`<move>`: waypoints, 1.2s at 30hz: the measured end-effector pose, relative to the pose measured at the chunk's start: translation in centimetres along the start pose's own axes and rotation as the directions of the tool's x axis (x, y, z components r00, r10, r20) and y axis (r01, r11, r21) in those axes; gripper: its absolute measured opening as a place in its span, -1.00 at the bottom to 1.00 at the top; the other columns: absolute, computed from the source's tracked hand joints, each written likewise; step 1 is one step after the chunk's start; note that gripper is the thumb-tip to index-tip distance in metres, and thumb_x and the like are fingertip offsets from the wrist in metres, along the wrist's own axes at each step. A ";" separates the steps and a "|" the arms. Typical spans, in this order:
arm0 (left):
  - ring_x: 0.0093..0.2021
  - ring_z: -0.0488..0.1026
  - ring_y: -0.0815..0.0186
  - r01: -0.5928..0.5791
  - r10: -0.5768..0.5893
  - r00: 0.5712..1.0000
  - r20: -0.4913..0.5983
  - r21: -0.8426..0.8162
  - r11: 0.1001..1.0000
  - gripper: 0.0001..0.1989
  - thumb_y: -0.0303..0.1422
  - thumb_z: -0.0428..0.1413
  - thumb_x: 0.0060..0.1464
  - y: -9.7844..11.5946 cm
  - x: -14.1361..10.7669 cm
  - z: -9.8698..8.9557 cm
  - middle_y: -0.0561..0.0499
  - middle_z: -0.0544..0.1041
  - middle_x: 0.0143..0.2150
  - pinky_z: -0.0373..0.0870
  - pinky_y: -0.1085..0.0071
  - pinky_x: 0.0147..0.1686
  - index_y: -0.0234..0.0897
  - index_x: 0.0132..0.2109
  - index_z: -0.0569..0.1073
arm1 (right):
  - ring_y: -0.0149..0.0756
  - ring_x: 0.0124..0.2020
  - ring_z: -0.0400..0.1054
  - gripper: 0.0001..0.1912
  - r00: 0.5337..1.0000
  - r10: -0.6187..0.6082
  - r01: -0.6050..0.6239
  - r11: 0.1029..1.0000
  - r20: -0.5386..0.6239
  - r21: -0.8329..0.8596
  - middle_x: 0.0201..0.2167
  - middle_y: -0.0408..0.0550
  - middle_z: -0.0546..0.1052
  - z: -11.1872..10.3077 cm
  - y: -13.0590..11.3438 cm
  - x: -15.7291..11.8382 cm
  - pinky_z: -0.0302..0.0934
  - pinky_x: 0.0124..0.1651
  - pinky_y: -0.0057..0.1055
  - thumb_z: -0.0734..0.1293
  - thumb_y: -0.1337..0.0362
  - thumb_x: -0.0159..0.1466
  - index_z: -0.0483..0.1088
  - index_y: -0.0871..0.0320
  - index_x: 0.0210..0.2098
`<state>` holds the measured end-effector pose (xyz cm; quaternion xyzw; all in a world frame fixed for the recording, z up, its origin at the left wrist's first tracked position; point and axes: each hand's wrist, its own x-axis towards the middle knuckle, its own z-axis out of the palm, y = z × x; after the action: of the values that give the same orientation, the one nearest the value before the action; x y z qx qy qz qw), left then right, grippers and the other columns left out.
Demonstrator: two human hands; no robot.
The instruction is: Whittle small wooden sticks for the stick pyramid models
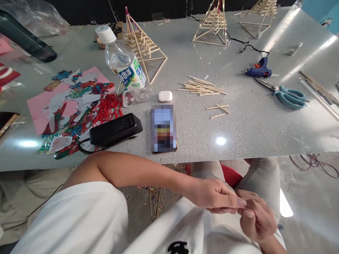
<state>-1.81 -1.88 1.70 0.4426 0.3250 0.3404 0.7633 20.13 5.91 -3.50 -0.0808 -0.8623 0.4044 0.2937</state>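
Below the table edge, over my lap, my left hand and my right hand meet at their fingertips. Both are closed, thumbs pressed against the fingers. Whatever is pinched between them is too small or hidden to make out. On the table beyond them lie a few loose thin wooden sticks, with a larger pile of sticks behind. A phone with a blurred screen lies nearer the table edge, and a white earbud case sits just past it.
Scissors and a blue glue gun lie at right. Stick pyramids stand at the back, one beside a plastic bottle. At left are a black power strip, red string and colourful scraps on pink paper.
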 end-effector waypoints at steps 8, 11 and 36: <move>-0.50 0.17 0.40 0.172 -0.012 0.949 -0.314 0.488 0.856 -0.54 -0.21 -0.18 0.52 0.0 -0.3 0.1 0.16 0.14 -0.54 0.13 0.37 -0.44 -0.18 -0.43 0.08 | -0.34 -0.50 0.33 -0.83 0.986 -0.014 0.086 0.898 0.168 -0.431 -0.43 -0.12 0.50 -1.0 -0.4 3.0 0.24 -0.39 -0.40 0.17 0.48 0.46 0.31 0.11 -0.17; -0.47 0.19 0.39 0.172 -0.036 0.956 -0.290 0.460 0.871 -0.55 -0.20 -0.20 0.52 -0.1 -0.2 -0.1 0.15 0.17 -0.52 0.15 0.38 -0.41 -0.18 -0.42 0.08 | -0.34 -0.52 0.29 -0.81 0.981 -0.034 0.122 0.874 0.191 -0.471 -0.45 -0.13 0.47 -0.7 0.0 2.6 0.21 -0.42 -0.40 0.14 0.48 0.48 0.27 0.10 -0.20; -0.50 0.15 0.42 0.014 0.042 0.993 -0.111 0.462 0.887 -0.59 -0.33 -0.05 0.44 0.6 -0.2 -0.2 0.17 0.14 -0.54 0.22 0.42 -0.45 -0.19 -0.45 0.13 | -0.36 -0.60 0.09 -0.76 0.990 0.040 -0.034 0.998 0.138 -0.051 -0.58 -0.25 0.22 -1.0 -0.3 1.6 0.04 -0.49 -0.40 0.10 0.43 0.47 0.16 0.03 -0.32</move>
<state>-2.25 -1.77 2.21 0.5928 0.4378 0.2845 0.6132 19.48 6.94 -2.04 -0.0755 -0.8887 0.3934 0.2232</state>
